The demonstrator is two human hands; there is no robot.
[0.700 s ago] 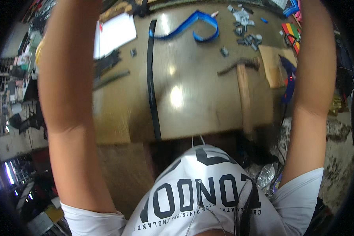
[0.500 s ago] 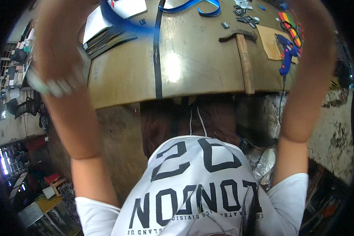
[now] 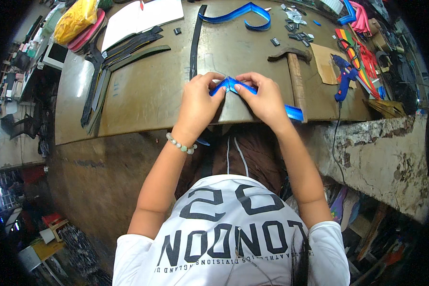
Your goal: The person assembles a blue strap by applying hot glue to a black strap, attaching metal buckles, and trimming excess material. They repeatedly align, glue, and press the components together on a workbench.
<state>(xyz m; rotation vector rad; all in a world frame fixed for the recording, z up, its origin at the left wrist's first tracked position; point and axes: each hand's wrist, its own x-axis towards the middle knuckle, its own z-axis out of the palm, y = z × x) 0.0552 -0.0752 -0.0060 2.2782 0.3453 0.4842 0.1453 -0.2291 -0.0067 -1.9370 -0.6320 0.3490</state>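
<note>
A glossy blue strap (image 3: 229,85) is bent into a peak above the near part of the table. My left hand (image 3: 199,99) is closed on its left side, thumb and fingers pinching near the fold. On the other side my right hand (image 3: 262,97) pinches the strap in the same way. One end of the strap shows past my right wrist, beside the hammer (image 3: 296,78); another bit hangs below the table edge by my left wrist. Farther back lies a second blue strap (image 3: 224,18), curved into a loop. A long black strap (image 3: 196,45) runs away from my left hand.
Small dark metal pieces (image 3: 300,36) lie at the back right. A blue glue gun (image 3: 343,81) with its cord rests on brown paper (image 3: 323,64). Toward the left are an open notebook (image 3: 143,21), dark strips (image 3: 133,52) and a yellow bag (image 3: 76,21).
Both hands have come down from the far sides to the middle of the table's near part. The blue strap, blurred at the left before, is now folded between them.
</note>
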